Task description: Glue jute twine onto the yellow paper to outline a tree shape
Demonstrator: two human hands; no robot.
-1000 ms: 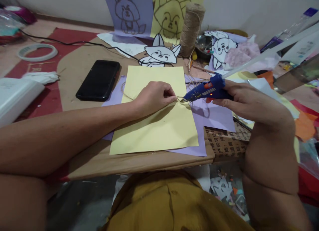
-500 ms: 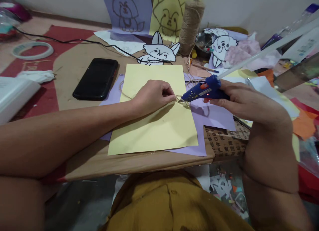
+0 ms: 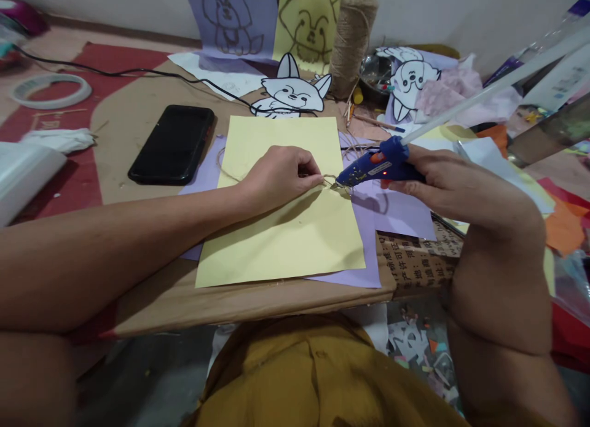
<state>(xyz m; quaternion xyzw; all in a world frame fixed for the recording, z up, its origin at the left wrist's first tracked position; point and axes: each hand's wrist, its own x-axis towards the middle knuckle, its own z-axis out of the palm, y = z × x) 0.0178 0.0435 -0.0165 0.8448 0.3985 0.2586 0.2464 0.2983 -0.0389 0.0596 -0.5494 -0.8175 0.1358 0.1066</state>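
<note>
- Blue hot-glue gun [image 3: 375, 166]: held in the right hand [image 3: 465, 181], its nozzle tipped down to the left over the yellow paper sheet [image 3: 286, 242], a long glue stick [image 3: 442, 118] rising from its back.
- Right forearm [image 3: 502, 279]: comes up steeply from the lower right, wrist bent sharply inward, back of the hand upward, fingers wrapped around the grip.
- Left forearm [image 3: 152, 236]: reaches in low from the left edge, slanting up across the table.
- Left hand [image 3: 281, 175]: lies over the sheet, fingers curled, thumb and forefinger pinching the jute twine [image 3: 225, 171] just beside the nozzle.
- Twine: runs over the sheet's left edge to the pinch; whether the nozzle touches it, I cannot tell.
- The hands are apart, the gun's front between them.
</note>
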